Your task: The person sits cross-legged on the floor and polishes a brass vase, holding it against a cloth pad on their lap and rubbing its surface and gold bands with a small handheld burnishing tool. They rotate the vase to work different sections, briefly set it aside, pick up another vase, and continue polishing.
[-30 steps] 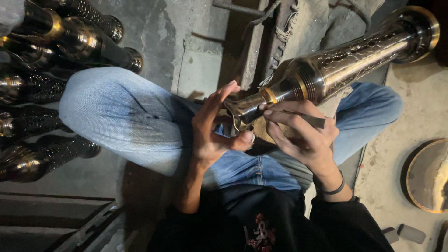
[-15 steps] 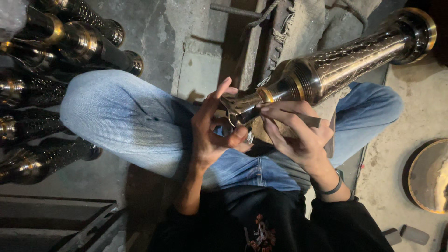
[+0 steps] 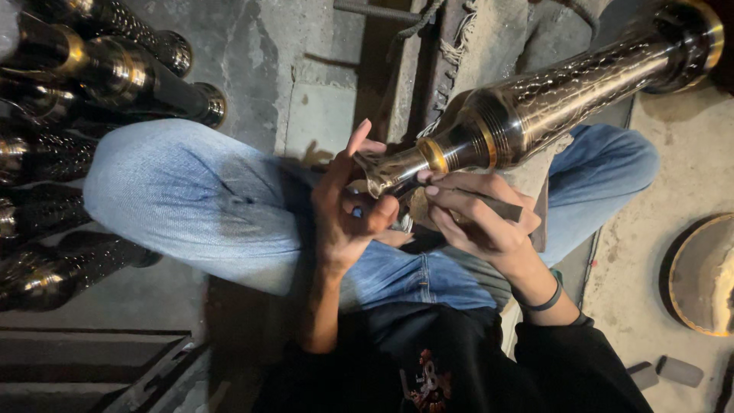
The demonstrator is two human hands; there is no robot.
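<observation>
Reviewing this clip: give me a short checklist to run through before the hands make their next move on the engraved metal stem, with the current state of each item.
1. Left hand steadies the narrow end of the engraved metal stem: ok, thumb and palm are at the tip, index finger raised.
2. Right hand grips its tool: ok, fingers wrap a thin dark tool under the neck.
3. Tool tip on the metal: cannot tell, the fingers hide it.
4. Stem's far end supported: cannot tell, the flared end reaches the frame edge.
5. Finished stems out of the way: ok, stacked apart, beyond the knee.
</observation>
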